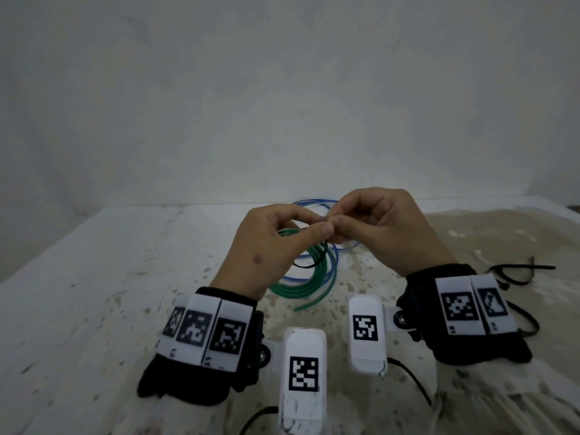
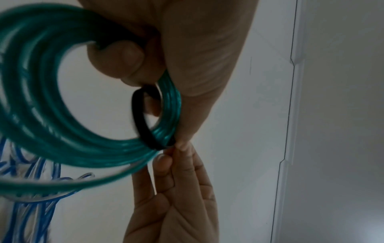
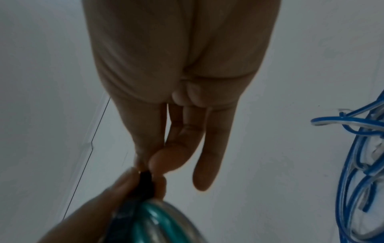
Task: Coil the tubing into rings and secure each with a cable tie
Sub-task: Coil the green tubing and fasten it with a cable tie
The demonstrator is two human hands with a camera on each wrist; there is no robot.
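Note:
A coil of green tubing [image 1: 309, 282] [image 2: 41, 125] [image 3: 151, 218] hangs above the table, gripped by my left hand [image 1: 282, 240] [image 2: 187, 57] between thumb and fingers. A black cable tie [image 1: 314, 263] [image 2: 143, 121] [image 3: 146, 180] loops loosely around the green coil. My right hand [image 1: 373, 227] [image 2: 176, 189] [image 3: 166, 115] pinches the tie's end between thumb and forefinger, right against my left thumb tip. A loose bundle of blue tubing [image 1: 317, 205] [image 2: 29, 210] [image 3: 357, 164] lies on the table behind and under the green coil.
Several spare black cable ties [image 1: 518, 273] lie on the table to the right of my right wrist. The white speckled table [image 1: 110, 277] ends at a pale wall [image 1: 282, 89] behind the tubing.

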